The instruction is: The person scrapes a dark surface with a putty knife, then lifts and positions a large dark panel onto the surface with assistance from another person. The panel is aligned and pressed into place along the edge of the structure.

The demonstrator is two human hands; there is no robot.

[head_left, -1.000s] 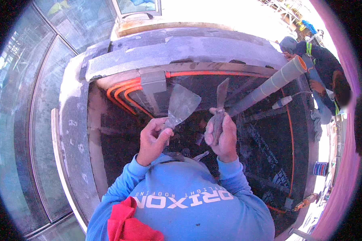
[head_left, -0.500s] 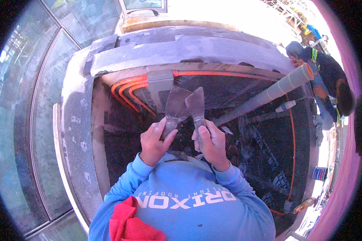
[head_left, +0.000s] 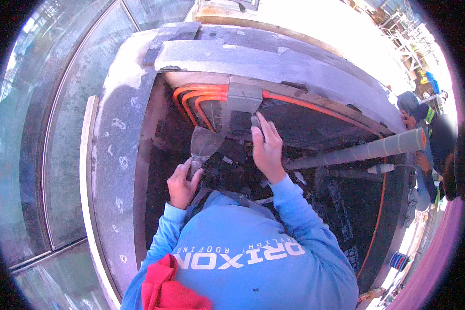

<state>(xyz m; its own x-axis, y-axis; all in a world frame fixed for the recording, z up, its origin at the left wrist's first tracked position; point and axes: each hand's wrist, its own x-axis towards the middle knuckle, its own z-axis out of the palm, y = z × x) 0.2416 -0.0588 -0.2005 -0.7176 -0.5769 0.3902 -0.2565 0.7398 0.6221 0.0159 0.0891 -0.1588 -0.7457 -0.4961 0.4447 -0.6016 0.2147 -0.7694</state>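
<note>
Right hand [head_left: 267, 147] has gone up and apart from left hand [head_left: 181, 185], nearer grey box [head_left: 244, 98]. I see left grasping wide scraper [head_left: 205, 144], blade up, just below orange tubes [head_left: 219, 96]. Right curled round second scraper [head_left: 254, 121], near box; its blade I cannot make out. Pipe [head_left: 361, 149] slants at right.

White lettering [head_left: 227, 260], 2 lines, upside down, across the blue shirt [head_left: 253, 225], container label [head_left: 399, 261] illegible

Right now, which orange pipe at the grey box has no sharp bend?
The single orange pipe on the right of the grey box, above your right hand in view; it runs nearly straight, while the three left pipes curve sharply.
</note>
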